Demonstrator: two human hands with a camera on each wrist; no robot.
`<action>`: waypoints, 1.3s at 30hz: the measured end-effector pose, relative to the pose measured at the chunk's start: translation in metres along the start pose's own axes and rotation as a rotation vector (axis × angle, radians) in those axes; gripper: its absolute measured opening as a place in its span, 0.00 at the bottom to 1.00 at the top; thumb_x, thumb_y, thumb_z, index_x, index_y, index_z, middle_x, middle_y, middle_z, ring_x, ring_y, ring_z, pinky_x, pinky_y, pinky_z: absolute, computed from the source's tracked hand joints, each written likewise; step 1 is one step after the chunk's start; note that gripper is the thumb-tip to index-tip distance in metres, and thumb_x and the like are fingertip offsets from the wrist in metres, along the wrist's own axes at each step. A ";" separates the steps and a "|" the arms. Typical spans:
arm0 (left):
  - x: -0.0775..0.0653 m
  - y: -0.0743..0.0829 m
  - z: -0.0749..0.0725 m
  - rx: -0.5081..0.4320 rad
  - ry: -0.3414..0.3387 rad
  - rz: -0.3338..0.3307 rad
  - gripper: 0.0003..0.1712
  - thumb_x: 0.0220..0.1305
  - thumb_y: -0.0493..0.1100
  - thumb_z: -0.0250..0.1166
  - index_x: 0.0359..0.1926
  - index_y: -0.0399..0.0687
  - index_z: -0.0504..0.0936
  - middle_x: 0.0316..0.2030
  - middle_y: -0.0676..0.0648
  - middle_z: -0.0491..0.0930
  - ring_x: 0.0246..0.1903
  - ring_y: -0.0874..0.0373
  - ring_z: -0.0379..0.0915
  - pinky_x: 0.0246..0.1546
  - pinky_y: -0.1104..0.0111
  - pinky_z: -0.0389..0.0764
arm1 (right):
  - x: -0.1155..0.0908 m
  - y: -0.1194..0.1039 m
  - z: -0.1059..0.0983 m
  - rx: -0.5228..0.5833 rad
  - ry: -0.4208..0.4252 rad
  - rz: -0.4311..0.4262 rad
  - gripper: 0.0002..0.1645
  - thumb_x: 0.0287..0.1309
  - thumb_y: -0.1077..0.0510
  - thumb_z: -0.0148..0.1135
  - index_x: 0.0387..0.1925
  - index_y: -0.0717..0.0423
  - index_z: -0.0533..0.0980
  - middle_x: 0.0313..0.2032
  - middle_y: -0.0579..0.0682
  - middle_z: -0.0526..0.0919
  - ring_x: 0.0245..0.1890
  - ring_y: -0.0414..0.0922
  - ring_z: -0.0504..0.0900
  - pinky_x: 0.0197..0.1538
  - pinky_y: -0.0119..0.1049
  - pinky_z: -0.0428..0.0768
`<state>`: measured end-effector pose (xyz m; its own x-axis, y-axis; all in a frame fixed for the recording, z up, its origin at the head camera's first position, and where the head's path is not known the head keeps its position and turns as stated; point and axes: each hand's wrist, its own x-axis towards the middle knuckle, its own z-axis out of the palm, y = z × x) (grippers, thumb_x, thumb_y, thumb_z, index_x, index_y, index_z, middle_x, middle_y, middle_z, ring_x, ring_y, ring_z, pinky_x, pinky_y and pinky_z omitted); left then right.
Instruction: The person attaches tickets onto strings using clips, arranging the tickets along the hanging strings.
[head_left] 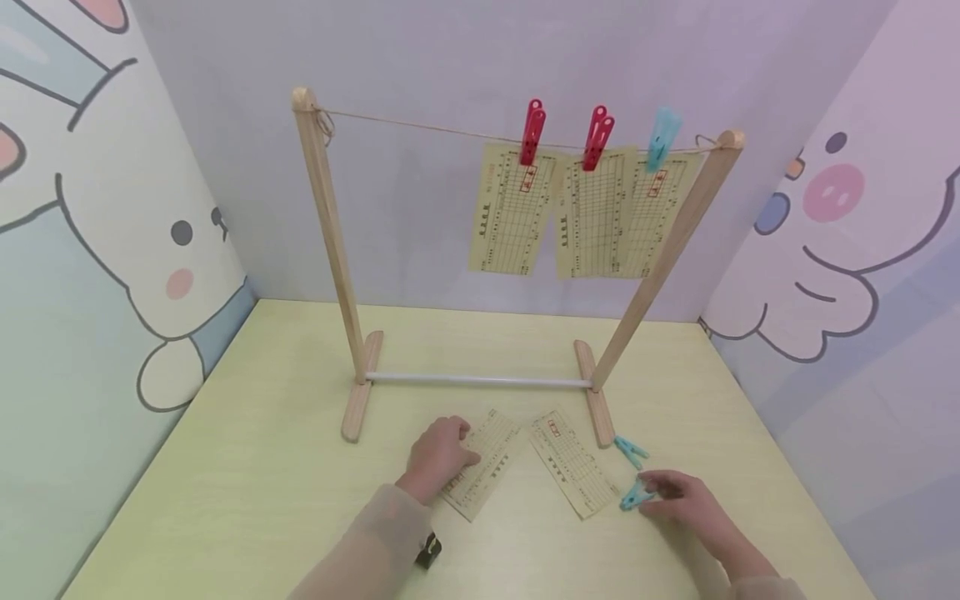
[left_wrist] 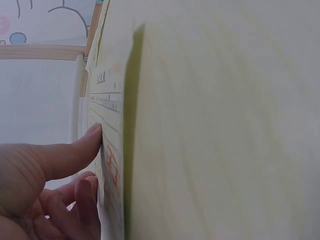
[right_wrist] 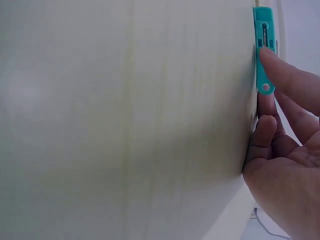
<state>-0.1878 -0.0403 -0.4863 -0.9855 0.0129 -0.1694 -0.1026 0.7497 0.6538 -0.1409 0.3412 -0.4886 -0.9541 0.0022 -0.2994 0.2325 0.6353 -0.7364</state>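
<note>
My left hand (head_left: pixel 438 458) rests over a printed paper slip (head_left: pixel 491 467) lying on the table. Its thumb (left_wrist: pixel 75 157) touches the slip's printed face, apart from the bent fingers (left_wrist: pixel 75 202). A second slip (head_left: pixel 573 467) with a small red stamp lies just to the right. At the right, my right hand (head_left: pixel 686 504) pinches a light blue clothespin (head_left: pixel 636 496) close to the tabletop. The right wrist view shows the thumb against this clothespin (right_wrist: pixel 265 55), with fingers behind it. Another blue clothespin (head_left: pixel 632 452) lies a little farther back.
A wooden stand (head_left: pixel 333 242) holds a string (head_left: pixel 420 127) across the back. Several slips (head_left: pixel 513 217) hang there, under two red clothespins (head_left: pixel 532 133) and a blue clothespin (head_left: pixel 663 140). A white rod (head_left: pixel 480 381) joins the stand's feet. A small black object (head_left: pixel 428 552) lies by the left forearm.
</note>
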 end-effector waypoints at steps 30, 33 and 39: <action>0.005 -0.009 -0.001 -0.037 -0.042 0.011 0.22 0.42 0.46 0.75 0.40 0.48 0.79 0.32 0.52 0.76 0.28 0.59 0.69 0.30 0.66 0.71 | 0.001 -0.008 0.010 -0.149 0.009 -0.053 0.23 0.39 0.50 0.74 0.39 0.53 0.79 0.37 0.49 0.75 0.38 0.44 0.70 0.40 0.35 0.70; 0.005 -0.011 -0.001 -0.044 -0.044 0.032 0.20 0.43 0.46 0.74 0.39 0.48 0.79 0.31 0.52 0.76 0.28 0.59 0.69 0.30 0.66 0.71 | 0.002 -0.005 0.009 -0.110 0.034 -0.039 0.24 0.38 0.50 0.75 0.39 0.55 0.79 0.35 0.50 0.74 0.34 0.42 0.70 0.35 0.33 0.72; 0.004 -0.012 -0.003 -0.052 -0.055 0.060 0.17 0.46 0.46 0.72 0.38 0.48 0.79 0.30 0.52 0.78 0.28 0.60 0.70 0.30 0.66 0.71 | 0.002 -0.005 0.005 -0.050 0.062 -0.033 0.25 0.42 0.52 0.73 0.42 0.58 0.78 0.35 0.51 0.80 0.31 0.40 0.75 0.31 0.33 0.76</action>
<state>-0.1908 -0.0511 -0.4931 -0.9813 0.0940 -0.1681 -0.0520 0.7109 0.7014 -0.1435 0.3343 -0.4882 -0.9712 0.0274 -0.2366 0.1928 0.6737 -0.7134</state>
